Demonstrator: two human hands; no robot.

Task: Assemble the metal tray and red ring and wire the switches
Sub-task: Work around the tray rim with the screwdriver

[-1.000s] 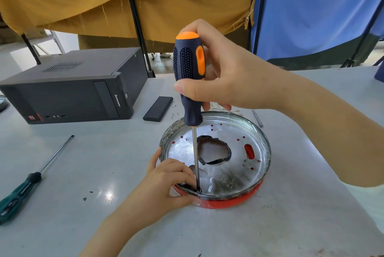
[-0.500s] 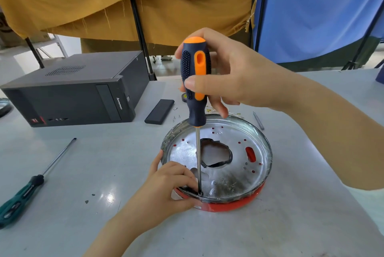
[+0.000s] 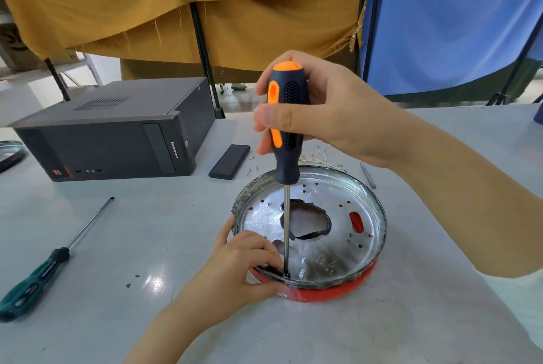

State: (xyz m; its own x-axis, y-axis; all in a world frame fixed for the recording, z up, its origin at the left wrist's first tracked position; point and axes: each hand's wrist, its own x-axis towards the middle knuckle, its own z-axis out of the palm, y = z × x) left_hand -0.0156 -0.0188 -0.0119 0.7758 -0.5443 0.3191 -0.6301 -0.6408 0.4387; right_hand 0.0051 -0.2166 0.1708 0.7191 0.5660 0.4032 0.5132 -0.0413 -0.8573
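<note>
**Screwdriver upright at the tray's near rim**

Your right hand (image 3: pixel 329 116) gripped the screwdriver (image 3: pixel 286 125), tip down inside the tray (image 3: pixel 367 205). Your left hand (image 3: pixel 235 266) curled its fingers (image 3: pixel 258 249) over the near rim. The tray sat on the red ring (image 3: pixel 338 293), on the tabletop (image 3: pixel 147 231).

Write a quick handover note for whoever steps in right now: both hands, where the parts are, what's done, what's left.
Right hand grips the orange-and-black screwdriver upright, tip at the metal tray's near rim.
Left hand grips that rim beside the tip.
Tray sits on the red ring.
Green screwdriver lies to the left.
Done: tray placed on ring.
Left: finish the screw; no switches visible, wiring not begun.
</note>
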